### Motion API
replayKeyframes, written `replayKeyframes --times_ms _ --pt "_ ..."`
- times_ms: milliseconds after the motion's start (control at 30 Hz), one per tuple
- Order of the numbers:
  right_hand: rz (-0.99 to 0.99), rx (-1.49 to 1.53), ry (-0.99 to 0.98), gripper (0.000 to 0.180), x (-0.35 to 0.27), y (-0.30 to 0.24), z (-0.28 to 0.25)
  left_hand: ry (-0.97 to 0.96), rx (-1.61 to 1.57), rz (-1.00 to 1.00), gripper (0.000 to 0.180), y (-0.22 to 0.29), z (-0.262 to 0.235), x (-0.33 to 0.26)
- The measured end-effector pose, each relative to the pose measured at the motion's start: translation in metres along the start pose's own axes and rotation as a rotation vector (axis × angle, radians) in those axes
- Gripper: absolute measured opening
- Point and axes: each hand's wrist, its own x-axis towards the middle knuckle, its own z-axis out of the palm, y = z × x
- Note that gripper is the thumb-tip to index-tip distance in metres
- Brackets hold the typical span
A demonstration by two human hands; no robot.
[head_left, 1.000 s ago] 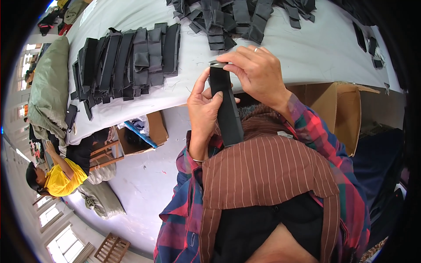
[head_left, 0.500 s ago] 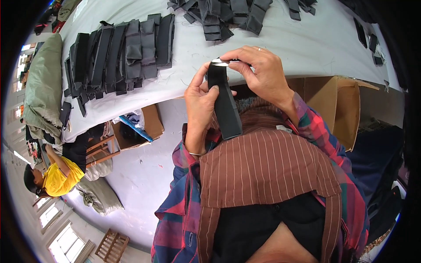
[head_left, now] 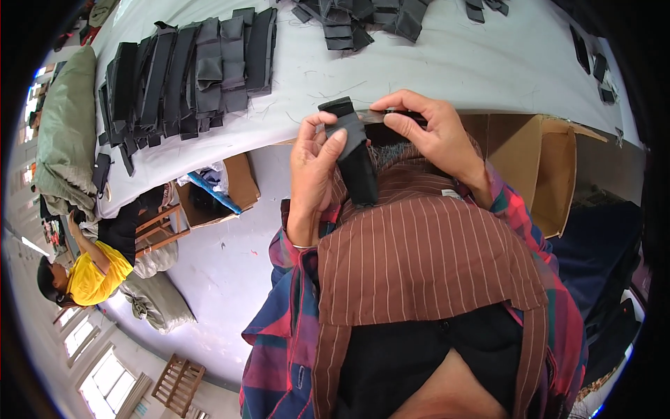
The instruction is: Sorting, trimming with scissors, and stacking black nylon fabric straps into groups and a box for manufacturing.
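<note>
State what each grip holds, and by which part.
Left grip: dark folded fabric strip, near its upper end. Right grip: small metal-bladed tool, seemingly by its black handle.

White-covered table (head_left: 453,66), row of dark strips (head_left: 183,73), looser heap (head_left: 339,31), small pieces (head_left: 599,67), perhaps fabric

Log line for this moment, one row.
left hand: grips folded black fabric strip | right hand: holds snips near strip | white-covered table: strip row left, strip heap beyond

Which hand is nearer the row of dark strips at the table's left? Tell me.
Left. The left hand, holding a dark strip, is right of the row of strips, apart from it; the right hand is farther right.
</note>
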Motion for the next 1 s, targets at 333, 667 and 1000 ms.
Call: replayKeyframes --times_ms 333,667,1000 --pt "-0.076 -0.324 -0.091 0.014 -0.007 -0.001 0.012 -0.045 0.121 0.049 0.058 -0.004 0.013 -0.011" --pt "-0.324 -0.51 -0.156 0.01 -0.001 -0.006 0.012 -0.1 0.121 -0.022 0.06 -0.003 0.011 -0.02" --pt "-0.315 -0.471 -0.265 0.008 0.004 -0.003 0.004 -0.145 0.194 -0.038 0.063 -0.006 0.007 -0.02"
